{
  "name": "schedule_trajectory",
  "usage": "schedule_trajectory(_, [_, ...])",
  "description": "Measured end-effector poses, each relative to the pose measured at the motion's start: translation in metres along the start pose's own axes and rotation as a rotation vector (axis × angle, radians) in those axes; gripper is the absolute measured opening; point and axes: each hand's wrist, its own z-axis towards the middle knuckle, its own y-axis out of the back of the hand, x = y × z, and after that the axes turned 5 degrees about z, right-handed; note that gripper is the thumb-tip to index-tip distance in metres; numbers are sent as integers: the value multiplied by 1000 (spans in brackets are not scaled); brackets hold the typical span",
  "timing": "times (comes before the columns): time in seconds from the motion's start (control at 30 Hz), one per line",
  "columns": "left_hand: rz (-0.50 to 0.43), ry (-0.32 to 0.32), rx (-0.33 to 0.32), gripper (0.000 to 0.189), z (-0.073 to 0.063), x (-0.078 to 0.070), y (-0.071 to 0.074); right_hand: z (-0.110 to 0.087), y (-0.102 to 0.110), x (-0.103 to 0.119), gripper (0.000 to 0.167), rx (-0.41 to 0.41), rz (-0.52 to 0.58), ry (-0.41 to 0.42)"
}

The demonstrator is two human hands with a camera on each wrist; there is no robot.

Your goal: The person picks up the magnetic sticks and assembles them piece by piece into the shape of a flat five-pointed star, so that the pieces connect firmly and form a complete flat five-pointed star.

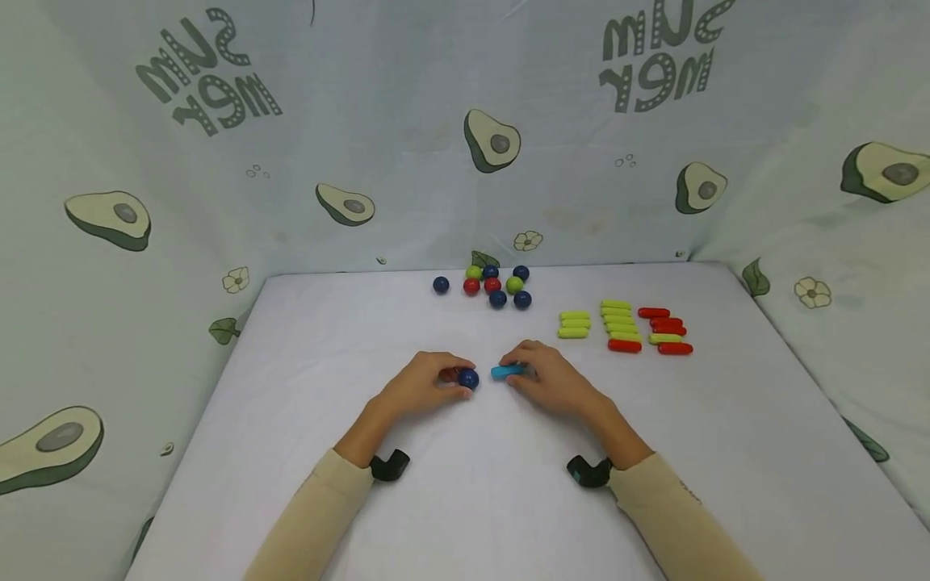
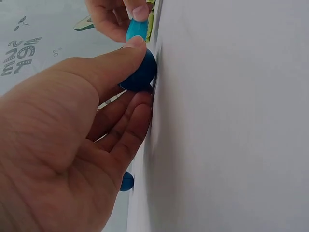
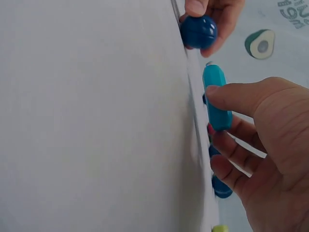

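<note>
Between its thumb and fingers my left hand (image 1: pixel 421 386) holds a dark blue ball (image 1: pixel 468 379) low over the white table, near its middle. A short way to the right, my right hand (image 1: pixel 550 379) pinches a light blue stick (image 1: pixel 504 372); one end points toward the ball. In the right wrist view the stick (image 3: pixel 214 76) shows a small silvery tip at that end, and the glossy ball (image 3: pixel 199 32) has a seam around it. A gap separates ball and stick there. The left thumb covers part of the ball (image 2: pixel 142 72) in the left wrist view.
Toward the back edge of the white table (image 1: pixel 349 323) lies a group of balls in dark blue, red (image 1: pixel 471 286) and green (image 1: pixel 514 285). Right of them, several yellow-green sticks (image 1: pixel 616 313) and red sticks (image 1: pixel 675 349) lie in loose stacks. A patterned cloth (image 1: pixel 421 161) hangs behind.
</note>
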Motion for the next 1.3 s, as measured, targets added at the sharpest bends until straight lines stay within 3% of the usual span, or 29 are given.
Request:
schedule_trajectory(0.2, [4, -54, -46, 45, 2, -2, -2, 8, -10, 12, 22, 18, 16, 60])
schedule_trajectory(0.5, [15, -26, -98, 30, 1, -8, -4, 19, -18, 10, 23, 14, 58, 89])
schedule_trajectory(0.67, [42, 62, -95, 31, 0, -8, -3, 28, -6, 7, 30, 3, 63, -12])
schedule_trajectory(0.83, [76, 150, -67, 39, -3, -8, -4, 44, 15, -3, 34, -99, 30, -120])
schedule_trajectory(0.93, [99, 156, -74, 43, -3, -8, -6, 57, 27, -11, 35, -177, 18, -144])
schedule_trajectory(1.07, [113, 120, -99, 34, -3, -6, -8, 73, 39, -22, 35, -245, -4, -170])
schedule_trajectory(1.3, [77, 102, -102, 22, -1, -6, -8, 91, 43, -38, 48, -273, -76, -267])
